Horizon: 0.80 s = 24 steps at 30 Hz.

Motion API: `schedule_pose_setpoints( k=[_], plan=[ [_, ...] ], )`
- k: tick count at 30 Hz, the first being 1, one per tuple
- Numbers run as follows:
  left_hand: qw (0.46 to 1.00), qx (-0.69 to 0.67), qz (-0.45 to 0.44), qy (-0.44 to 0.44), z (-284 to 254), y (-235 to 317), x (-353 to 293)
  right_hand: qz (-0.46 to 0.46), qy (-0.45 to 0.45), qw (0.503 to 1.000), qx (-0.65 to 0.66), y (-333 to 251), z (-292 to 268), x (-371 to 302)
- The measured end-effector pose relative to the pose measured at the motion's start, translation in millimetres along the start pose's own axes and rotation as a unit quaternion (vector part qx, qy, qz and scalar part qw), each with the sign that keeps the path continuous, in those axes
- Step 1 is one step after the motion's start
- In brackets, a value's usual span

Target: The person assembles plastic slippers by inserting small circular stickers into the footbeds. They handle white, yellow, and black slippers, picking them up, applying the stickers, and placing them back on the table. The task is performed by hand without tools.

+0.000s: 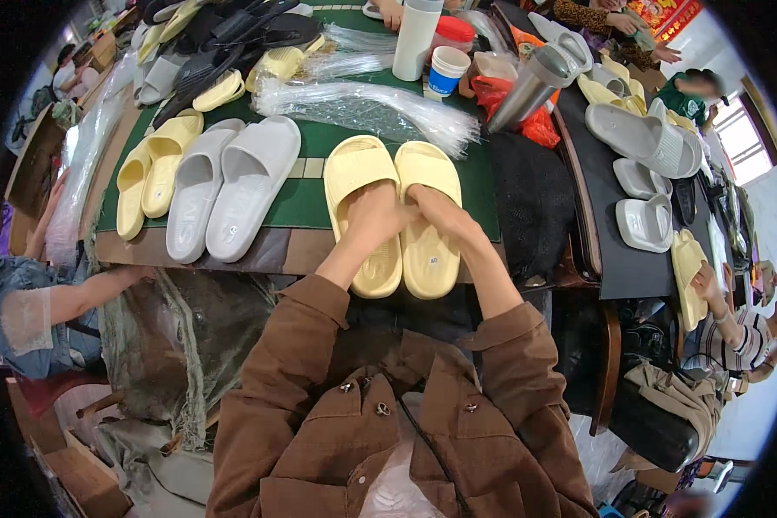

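A pair of pale yellow slide slippers lies side by side at the table's front edge, heels toward me. My left hand (374,210) reaches under the strap of the left yellow slide (359,169), its fingertips hidden inside. My right hand (441,213) has its fingers tucked into the opening of the right yellow slide (429,167), near its inner side. Both hands appear to hold the slippers, though the straps cover most of the fingers. A small white sticker marks the right slide's heel. To the left rest a grey pair of slides (252,186) and another yellow pair (166,164).
Clear plastic bags (371,110) lie beyond the slippers, near a white tumbler (417,39), a paper cup (447,71) and a steel flask (531,86). Black slides (233,43) pile up far left. Grey slides (639,138) cover a side table. Other people sit around.
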<state>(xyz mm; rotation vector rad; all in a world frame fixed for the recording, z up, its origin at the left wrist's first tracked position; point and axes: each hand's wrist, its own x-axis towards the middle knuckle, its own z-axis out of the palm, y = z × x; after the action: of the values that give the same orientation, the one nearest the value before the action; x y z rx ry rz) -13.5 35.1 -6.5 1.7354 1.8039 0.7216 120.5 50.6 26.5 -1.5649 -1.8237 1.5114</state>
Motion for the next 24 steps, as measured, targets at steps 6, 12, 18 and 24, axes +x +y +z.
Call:
schedule_pose_setpoints(
  k=[6,12,18,24],
  plan=[
    [0.998,0.054,0.003,0.029,6.8,5.6,-4.5,-0.086,0.046,0.992,-0.076,10.6,1.0,-1.5],
    [0.996,0.089,0.013,0.0,7.7,-5.7,-6.4,-0.273,0.183,0.929,-0.172,-4.9,9.0,-41.4],
    [0.998,0.059,-0.001,0.03,3.6,6.7,-9.6,-0.266,0.244,0.92,-0.151,-22.2,-28.7,6.7],
    [0.997,0.055,0.007,0.062,1.3,13.7,-8.9,-0.252,0.29,0.88,-0.28,6.2,-50.1,97.7]
  ],
)
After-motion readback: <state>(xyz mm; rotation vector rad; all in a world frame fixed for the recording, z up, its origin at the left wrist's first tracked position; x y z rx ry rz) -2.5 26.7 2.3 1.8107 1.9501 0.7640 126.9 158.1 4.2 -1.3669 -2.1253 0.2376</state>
